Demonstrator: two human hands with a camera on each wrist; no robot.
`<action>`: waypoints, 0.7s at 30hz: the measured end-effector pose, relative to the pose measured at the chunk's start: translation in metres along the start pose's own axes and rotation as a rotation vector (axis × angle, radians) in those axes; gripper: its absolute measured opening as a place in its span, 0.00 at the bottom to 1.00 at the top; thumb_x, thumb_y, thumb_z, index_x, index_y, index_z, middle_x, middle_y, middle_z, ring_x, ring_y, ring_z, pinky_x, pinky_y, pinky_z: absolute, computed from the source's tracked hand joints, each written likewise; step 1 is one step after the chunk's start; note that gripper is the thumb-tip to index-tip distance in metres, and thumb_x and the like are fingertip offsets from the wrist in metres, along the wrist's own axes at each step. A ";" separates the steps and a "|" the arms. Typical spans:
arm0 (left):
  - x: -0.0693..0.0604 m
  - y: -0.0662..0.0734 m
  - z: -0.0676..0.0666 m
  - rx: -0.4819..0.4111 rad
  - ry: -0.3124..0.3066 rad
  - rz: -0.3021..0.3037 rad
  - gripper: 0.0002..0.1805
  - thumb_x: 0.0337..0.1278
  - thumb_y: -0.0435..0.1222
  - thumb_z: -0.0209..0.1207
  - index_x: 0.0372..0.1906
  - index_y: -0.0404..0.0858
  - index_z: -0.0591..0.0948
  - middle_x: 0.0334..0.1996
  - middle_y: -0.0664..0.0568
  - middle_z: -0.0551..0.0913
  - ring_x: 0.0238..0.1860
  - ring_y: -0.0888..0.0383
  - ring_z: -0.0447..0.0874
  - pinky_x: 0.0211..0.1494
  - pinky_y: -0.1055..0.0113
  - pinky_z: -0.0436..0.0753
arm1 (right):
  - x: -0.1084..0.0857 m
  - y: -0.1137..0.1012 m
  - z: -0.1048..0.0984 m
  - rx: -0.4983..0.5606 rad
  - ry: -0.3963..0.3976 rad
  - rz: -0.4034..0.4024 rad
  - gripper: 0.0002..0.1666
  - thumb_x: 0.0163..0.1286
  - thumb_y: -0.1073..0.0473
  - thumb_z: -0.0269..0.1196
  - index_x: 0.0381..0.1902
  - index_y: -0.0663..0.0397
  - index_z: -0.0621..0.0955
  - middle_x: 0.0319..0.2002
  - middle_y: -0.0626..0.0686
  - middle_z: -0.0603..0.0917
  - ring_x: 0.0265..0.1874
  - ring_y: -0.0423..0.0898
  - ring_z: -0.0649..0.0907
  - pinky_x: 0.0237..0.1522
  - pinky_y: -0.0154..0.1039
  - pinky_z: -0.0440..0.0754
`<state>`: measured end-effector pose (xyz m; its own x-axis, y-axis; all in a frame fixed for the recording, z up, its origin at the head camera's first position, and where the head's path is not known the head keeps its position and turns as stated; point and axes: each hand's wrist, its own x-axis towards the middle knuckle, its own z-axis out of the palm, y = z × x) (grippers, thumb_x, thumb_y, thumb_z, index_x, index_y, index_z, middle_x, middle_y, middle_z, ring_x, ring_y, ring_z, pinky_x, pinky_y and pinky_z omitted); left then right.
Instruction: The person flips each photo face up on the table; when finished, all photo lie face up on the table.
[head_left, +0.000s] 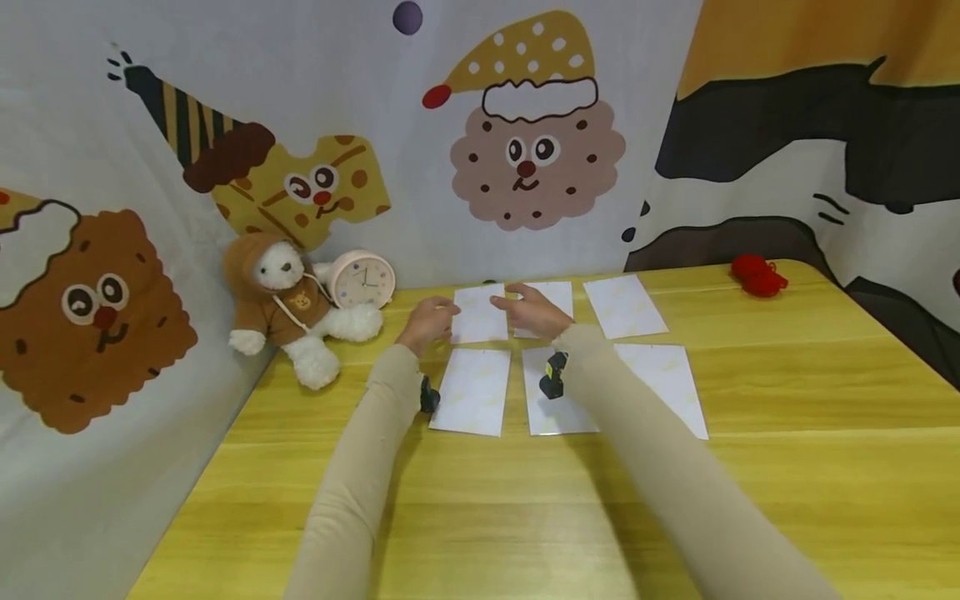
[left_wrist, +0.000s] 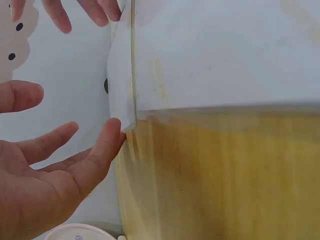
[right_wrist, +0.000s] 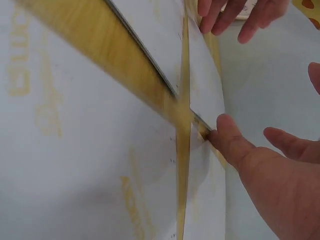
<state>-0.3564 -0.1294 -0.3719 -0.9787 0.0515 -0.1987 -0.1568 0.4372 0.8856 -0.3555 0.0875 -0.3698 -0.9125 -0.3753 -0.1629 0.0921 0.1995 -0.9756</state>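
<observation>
Several white sheets lie in two rows on the wooden table. The left hand [head_left: 429, 323] is at the left edge of the back-left sheet [head_left: 480, 313], its fingertips touching that edge. Across from it, the right hand [head_left: 534, 312] touches the same sheet's right edge. In the left wrist view the left hand [left_wrist: 60, 175] has a fingertip at the sheet's corner, other fingers spread. The right wrist view has the right hand [right_wrist: 275, 170] with one fingertip against a sheet edge. Below lies the front-left sheet [head_left: 472, 392]; the right forearm partly covers the front-middle sheet [head_left: 551, 417].
A plush bear [head_left: 288, 308] and a round clock [head_left: 362, 279] stand at the back left of the table [head_left: 510, 517]. A red object [head_left: 757, 276] lies at the back right. A patterned cloth [head_left: 420, 208] hangs behind. Another sheet [head_left: 625, 306] lies right of the hands.
</observation>
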 end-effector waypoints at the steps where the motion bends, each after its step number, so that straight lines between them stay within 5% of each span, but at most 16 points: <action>1: 0.000 0.001 0.000 0.017 -0.001 -0.005 0.28 0.72 0.42 0.53 0.72 0.36 0.69 0.59 0.37 0.76 0.56 0.46 0.79 0.66 0.53 0.79 | 0.000 -0.001 0.001 -0.005 0.001 0.012 0.46 0.78 0.48 0.56 0.80 0.59 0.47 0.78 0.65 0.59 0.76 0.63 0.63 0.77 0.52 0.63; 6: -0.001 0.004 0.000 0.061 -0.025 -0.020 0.30 0.72 0.45 0.53 0.73 0.39 0.68 0.70 0.41 0.71 0.64 0.43 0.78 0.70 0.51 0.76 | 0.000 -0.008 0.006 -0.002 0.021 0.047 0.47 0.77 0.46 0.57 0.80 0.58 0.47 0.79 0.64 0.55 0.76 0.64 0.62 0.77 0.51 0.63; 11: 0.002 0.006 0.003 0.105 -0.052 -0.020 0.30 0.71 0.45 0.53 0.73 0.39 0.69 0.72 0.44 0.71 0.58 0.43 0.82 0.69 0.53 0.76 | 0.002 -0.010 0.005 0.129 0.062 0.021 0.46 0.77 0.50 0.56 0.79 0.63 0.48 0.78 0.66 0.55 0.78 0.62 0.60 0.78 0.50 0.63; 21: -0.001 0.012 0.011 0.170 -0.105 0.033 0.30 0.70 0.43 0.55 0.74 0.43 0.68 0.75 0.46 0.67 0.63 0.48 0.73 0.54 0.61 0.82 | 0.003 -0.015 0.003 0.315 0.097 -0.005 0.39 0.78 0.55 0.54 0.76 0.68 0.53 0.76 0.70 0.55 0.75 0.63 0.63 0.78 0.52 0.62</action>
<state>-0.3562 -0.1144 -0.3657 -0.9625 0.1577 -0.2209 -0.0913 0.5785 0.8105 -0.3586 0.0811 -0.3563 -0.9456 -0.2845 -0.1576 0.1922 -0.0979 -0.9765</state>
